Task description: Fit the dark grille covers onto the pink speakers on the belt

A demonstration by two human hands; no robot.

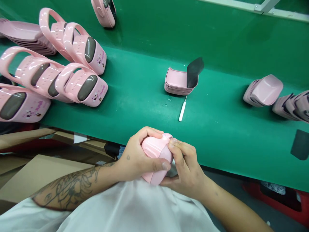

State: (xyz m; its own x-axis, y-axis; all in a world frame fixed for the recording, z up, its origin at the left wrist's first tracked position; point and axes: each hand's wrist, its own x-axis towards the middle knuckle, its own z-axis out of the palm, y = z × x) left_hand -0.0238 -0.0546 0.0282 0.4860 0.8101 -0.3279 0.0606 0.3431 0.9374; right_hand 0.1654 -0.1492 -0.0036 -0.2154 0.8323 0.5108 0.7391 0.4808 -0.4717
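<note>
Close to my body, at the front edge of the green bench, I hold a rounded pink plastic case (154,146). My left hand (138,158) wraps round its left side, with the thumb lying across the front. On the right, my right hand (187,164) grips the case's edge, its fingertips pressed near the top and its thumb low down, partly hidden. A paler pink panel shows along the right part of the case. Beyond my hands lies a small tool with a white handle (182,111) and a thin metal shaft.
A stack of pink curved covers (177,79) holds an upright dark sheet (194,71). More covers (265,90) stand at right, near a dark flat piece (300,144). Handled pink cases (93,91) crowd the left; another case (103,13) stands behind. Cardboard (43,174) lies below the bench.
</note>
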